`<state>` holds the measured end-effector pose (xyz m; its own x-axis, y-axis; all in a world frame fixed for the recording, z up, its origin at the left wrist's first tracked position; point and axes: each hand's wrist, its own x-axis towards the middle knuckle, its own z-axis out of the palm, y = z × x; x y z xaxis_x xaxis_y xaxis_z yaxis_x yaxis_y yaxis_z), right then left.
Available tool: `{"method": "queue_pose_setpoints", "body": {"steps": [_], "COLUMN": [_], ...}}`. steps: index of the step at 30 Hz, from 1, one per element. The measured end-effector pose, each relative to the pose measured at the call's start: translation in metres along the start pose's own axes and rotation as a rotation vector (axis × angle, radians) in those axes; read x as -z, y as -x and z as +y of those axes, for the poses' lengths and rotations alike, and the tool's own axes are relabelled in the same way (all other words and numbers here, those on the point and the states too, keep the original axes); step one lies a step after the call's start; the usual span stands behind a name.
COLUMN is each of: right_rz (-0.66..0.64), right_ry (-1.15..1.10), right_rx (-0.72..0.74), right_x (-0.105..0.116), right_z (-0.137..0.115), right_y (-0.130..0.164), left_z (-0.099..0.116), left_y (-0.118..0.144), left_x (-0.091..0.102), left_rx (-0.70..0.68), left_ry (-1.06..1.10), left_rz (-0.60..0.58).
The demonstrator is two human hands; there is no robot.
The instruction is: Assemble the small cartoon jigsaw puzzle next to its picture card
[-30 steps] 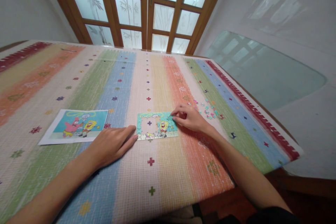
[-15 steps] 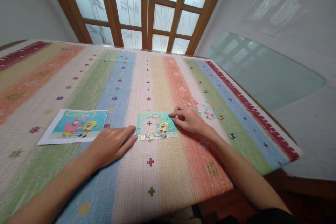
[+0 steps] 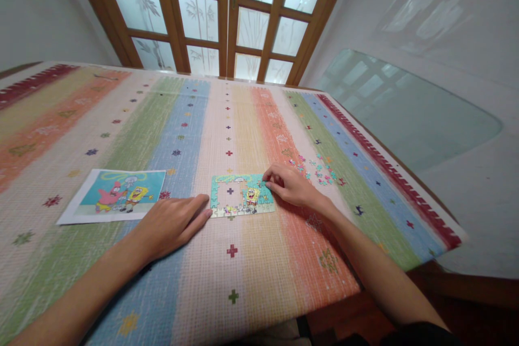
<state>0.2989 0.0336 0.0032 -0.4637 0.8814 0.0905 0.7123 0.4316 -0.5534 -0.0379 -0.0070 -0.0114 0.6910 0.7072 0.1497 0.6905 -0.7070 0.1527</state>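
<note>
Striped in orange, green, blue and cream, the woven tablecloth point(image 3: 251, 270) filled most of the frame, with the partly built cartoon jigsaw puzzle point(image 3: 242, 195) lying flat just below the centre. Compared with the picture of a second earlier, little had changed: the right hand point(image 3: 291, 186) had drawn slightly up and leftward along the puzzle's upper right corner, while the left hand point(image 3: 172, 225) had kept its place and the puzzle had not shifted.

The right hand's fingers point(image 3: 271, 177) were curled and pinched together, their tips pressed on the top right edge of the puzzle; whether a small piece sat between them could not be told. The left hand lay flat and spread open on the cloth, palm down, gripping nothing, its fingertips point(image 3: 206, 210) touching the puzzle's lower left corner.

The puzzle's border and right part were filled, and the cloth showed through its empty middle. Loose puzzle pieces point(image 3: 320, 170) lay scattered just right of the right hand. The printed reference picture point(image 3: 115, 196) rested at centre left, apart from the puzzle. Wooden glazed doors point(image 3: 227, 11) stood at the top.
</note>
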Motion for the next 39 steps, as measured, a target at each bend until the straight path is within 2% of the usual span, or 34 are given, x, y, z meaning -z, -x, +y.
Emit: {"method": "queue_pose_setpoints", "body": {"steps": [13,20,26,29,32,39], "right_rz": [-0.001,0.048,-0.024,-0.037,-0.028,0.011], "right_ry": [-0.174,-0.261,-0.177,-0.176,-0.204,-0.146], "right_rx": [-0.077,-0.115,-0.051,-0.079,-0.119,-0.101], "right_x": [0.0074,0.0067,0.0067,0.0064,0.0057,0.0056], "right_z": [-0.0059,-0.0042,-0.0018,-0.0014,-0.0016,0.0011], "right_y": [0.0007,0.0018,0.0015,0.0016,0.0017,0.0023], "left_z": [-0.0009,0.0007,0.0010,0.0008,0.0006,0.0005], "left_y": [0.0001,-0.0006,-0.0010,-0.0007,-0.0003,-0.0008], "left_x": [-0.0016,-0.0005,0.0010,0.0010,0.0000,-0.0021], "left_rx": [-0.008,0.019,0.014,0.010,0.011,0.011], "left_ry": [0.017,0.036,0.062,0.056,0.046,0.022], "left_rz": [0.015,-0.001,0.013,0.016,0.011,0.006]}}
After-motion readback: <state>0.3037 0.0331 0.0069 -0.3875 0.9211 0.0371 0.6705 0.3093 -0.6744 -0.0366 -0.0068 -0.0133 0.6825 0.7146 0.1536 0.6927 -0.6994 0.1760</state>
